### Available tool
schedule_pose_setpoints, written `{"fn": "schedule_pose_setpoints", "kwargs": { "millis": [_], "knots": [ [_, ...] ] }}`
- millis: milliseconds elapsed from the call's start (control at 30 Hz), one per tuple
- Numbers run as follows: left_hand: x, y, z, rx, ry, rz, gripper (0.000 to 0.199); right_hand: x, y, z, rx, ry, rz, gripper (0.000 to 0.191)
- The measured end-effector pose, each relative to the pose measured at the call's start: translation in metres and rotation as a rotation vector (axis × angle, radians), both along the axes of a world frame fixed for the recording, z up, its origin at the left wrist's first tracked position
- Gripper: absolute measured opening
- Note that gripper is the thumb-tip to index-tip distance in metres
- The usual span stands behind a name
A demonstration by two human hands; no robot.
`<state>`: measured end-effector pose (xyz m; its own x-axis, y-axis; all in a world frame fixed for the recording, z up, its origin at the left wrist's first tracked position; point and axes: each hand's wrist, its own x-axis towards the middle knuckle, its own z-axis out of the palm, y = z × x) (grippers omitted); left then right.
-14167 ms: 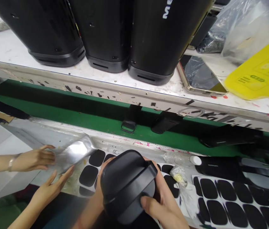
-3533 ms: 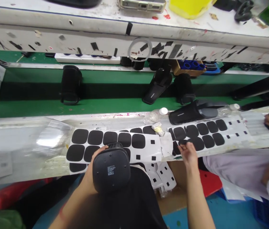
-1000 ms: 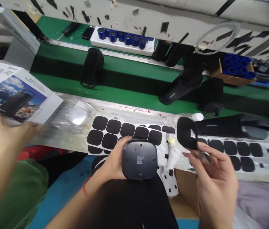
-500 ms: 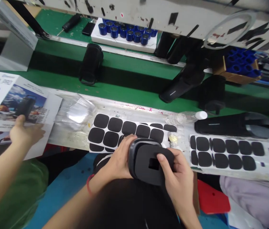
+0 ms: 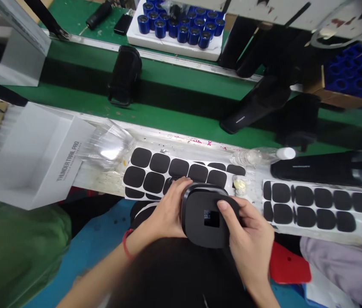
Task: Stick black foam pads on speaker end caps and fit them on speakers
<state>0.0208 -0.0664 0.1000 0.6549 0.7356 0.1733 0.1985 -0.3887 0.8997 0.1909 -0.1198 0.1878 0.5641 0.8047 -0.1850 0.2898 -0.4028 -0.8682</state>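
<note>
My left hand [image 5: 172, 209], a red band at its wrist, is wrapped round the side of a black portable speaker [image 5: 186, 197], whose end faces up. Over that end lies a black rounded-square pad [image 5: 196, 229] with a rectangular cut-out. Small pale print on a dark surface shows through the opening. My right hand [image 5: 251, 233] pinches the pad's right edge, thumb on top and fingers beneath. Whether the pad is stuck down cannot be made out. Just beyond my hands are sheets of similar black pads [image 5: 160, 162].
A second pad sheet [image 5: 317, 201] is at right, below a black speaker [image 5: 312, 166]. Behind it stands a clear bottle [image 5: 260, 156]. More speakers [image 5: 125, 75] rest on the green belt [image 5: 181, 92]. An open white box [image 5: 36, 149] is at left, beside a co-worker's green clothing [image 5: 23, 248].
The pad has shifted left and sits squarer over the speaker's end. At left, the co-worker's hand has left view, and an open white box shows where printed panels were. My view has shifted slightly.
</note>
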Motion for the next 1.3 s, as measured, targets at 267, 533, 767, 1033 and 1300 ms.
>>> {"fn": "schedule_pose_setpoints", "kwargs": {
  "millis": [267, 533, 767, 1033, 1300],
  "knots": [
    [0.001, 0.001, -0.003, 0.015, -0.017, 0.001, 0.105, 0.002, -0.003, -0.005, -0.035, 0.036, -0.045, 0.026],
    [0.000, 0.000, -0.002, -0.019, -0.005, -0.002, 0.105, 0.003, -0.003, -0.008, -0.050, 0.011, -0.040, 0.027],
    [0.001, 0.000, 0.000, -0.019, -0.009, -0.001, 0.104, 0.002, -0.003, -0.008, -0.062, -0.040, -0.035, 0.029],
    [-0.008, 0.001, 0.001, -0.096, -0.002, -0.074, 0.132, 0.000, -0.006, -0.009, -0.051, -0.097, -0.004, 0.027],
    [-0.011, -0.001, 0.002, -0.213, -0.039, -0.156, 0.097, 0.001, -0.006, -0.009, -0.035, -0.117, 0.007, 0.026]
  ]
}}
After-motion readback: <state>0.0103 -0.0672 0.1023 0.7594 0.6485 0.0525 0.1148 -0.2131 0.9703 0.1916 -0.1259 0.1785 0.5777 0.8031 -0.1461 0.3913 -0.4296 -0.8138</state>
